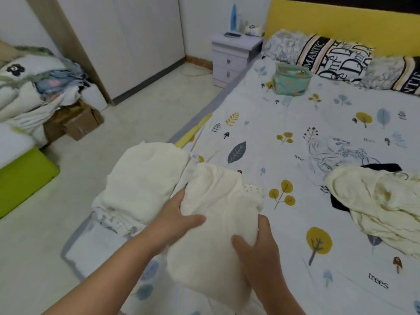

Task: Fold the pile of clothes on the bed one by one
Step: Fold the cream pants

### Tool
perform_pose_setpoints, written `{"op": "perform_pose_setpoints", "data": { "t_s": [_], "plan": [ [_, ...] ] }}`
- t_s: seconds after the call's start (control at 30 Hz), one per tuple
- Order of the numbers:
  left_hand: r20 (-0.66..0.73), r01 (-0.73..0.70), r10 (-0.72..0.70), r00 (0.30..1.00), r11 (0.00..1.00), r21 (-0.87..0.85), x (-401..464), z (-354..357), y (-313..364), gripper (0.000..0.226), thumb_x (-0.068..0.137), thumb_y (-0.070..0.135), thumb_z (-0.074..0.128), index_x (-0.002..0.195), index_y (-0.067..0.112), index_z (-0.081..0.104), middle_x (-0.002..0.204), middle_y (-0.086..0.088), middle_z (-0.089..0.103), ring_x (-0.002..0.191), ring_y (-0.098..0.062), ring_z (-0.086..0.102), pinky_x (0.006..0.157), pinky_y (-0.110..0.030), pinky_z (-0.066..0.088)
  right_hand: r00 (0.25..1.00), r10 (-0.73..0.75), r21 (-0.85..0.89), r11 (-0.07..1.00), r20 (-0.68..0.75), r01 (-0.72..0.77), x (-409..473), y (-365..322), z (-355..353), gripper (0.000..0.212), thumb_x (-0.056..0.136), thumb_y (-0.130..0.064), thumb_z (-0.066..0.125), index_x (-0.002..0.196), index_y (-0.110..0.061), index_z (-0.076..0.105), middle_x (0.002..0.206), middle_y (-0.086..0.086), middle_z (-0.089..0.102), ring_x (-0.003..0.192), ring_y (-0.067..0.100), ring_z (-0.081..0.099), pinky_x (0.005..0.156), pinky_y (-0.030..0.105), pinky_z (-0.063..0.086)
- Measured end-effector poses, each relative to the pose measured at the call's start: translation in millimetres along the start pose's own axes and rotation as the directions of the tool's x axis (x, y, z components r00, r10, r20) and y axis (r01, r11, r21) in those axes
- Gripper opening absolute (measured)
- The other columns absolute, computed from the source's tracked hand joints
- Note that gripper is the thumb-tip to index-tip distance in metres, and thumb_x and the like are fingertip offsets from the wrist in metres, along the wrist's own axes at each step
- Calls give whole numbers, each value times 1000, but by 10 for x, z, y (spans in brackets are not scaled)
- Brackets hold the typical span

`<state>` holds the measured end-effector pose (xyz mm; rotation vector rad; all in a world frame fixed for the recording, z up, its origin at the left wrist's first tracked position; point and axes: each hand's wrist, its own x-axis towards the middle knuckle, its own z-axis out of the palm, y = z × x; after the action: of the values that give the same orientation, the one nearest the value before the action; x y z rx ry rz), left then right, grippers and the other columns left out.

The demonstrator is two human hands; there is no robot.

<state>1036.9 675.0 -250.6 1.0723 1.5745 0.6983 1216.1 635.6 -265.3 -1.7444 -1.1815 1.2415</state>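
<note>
Both hands, left hand (177, 214) and right hand (256, 244), grasp a folded cream garment (218, 201) with curled fingers over the tree-print bed sheet (295, 246); a nightstand (231, 57) stands far left by the yellow headboard (341, 21).

Soft, even indoor light, faint shadows, mild overall blur (wide-angle bending toward the edges).

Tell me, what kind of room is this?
It looks like a bedroom. There is a big bed with a tree-patterned sheet, pillows against a yellow headboard, and a small nightstand beside it. Both hands hold a cream garment.
</note>
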Motion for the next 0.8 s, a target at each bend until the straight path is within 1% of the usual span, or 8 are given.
{"op": "perform_pose_setpoints", "data": {
  "t_s": [0.17,0.3,0.37,0.43,0.5,0.6,0.7,0.8],
  "plan": [
    [-39,1,3,999,996,90,376,-907,31,71,49,38,75,116,25,57,107,5,67,98,-16,63,90,-38,51,1000,-19,7,1000,21,19,270,-432,810,40,79,-12,62,111,-27,44,84,-18,54,85,19,55,75,28,40],
    [-35,-1,4,999,996,84,770,-1595,82,62,57,30,73,117,26,59,106,4,69,96,-18,66,85,-36,53,998,-66,44,997,24,65,551,-790,1472,58,82,-12,60,134,-24,38,112,-10,53,107,20,52,88,27,40],
    [13,-3,3,1000,1000,22,966,-1892,71,59,60,25,73,118,23,60,107,-1,70,94,-21,68,84,-40,55,996,-80,99,992,31,76,701,-904,1745,52,83,-11,59,129,-27,40,108,-17,52,99,11,52,86,25,38],
    [23,24,-23,999,999,-47,1195,-2137,-22,59,63,24,72,120,19,59,110,-4,70,95,-24,68,83,-41,55,999,-45,125,991,29,41,855,-944,2023,45,84,-13,57,122,-30,40,99,-24,51,93,9,51,82,24,38],
    [-53,70,-71,996,997,-23,1420,-2243,-202,59,70,26,75,125,16,54,116,-4,65,99,-25,65,85,-38,53,999,44,84,995,32,-46,981,-873,2283,53,87,-21,55,135,-24,33,112,-11,55,103,18,52,86,30,41],
    [-226,172,-135,965,973,153,1648,-2191,-549,54,86,31,65,131,12,44,124,-6,56,107,-26,56,86,-33,45,982,186,-52,981,16,-185,1072,-727,2565,74,89,-37,53,147,-18,13,144,4,40,127,25,43,103,36,37],
    [-341,131,-67,938,977,169,1718,-2105,-694,39,91,25,57,125,7,47,119,-10,56,107,-28,54,82,-30,39,982,187,-106,978,34,-182,1113,-744,2641,75,90,-28,53,149,-16,9,145,4,40,127,23,44,100,29,36],
    [-379,47,-16,925,996,71,1725,-2149,-670,16,93,18,53,108,13,54,103,-3,57,101,-25,55,78,-26,36,988,140,-8,990,58,-140,1086,-798,2625,68,89,-17,57,146,-16,19,132,1,48,110,15,47,90,20,35]
  ]
}}
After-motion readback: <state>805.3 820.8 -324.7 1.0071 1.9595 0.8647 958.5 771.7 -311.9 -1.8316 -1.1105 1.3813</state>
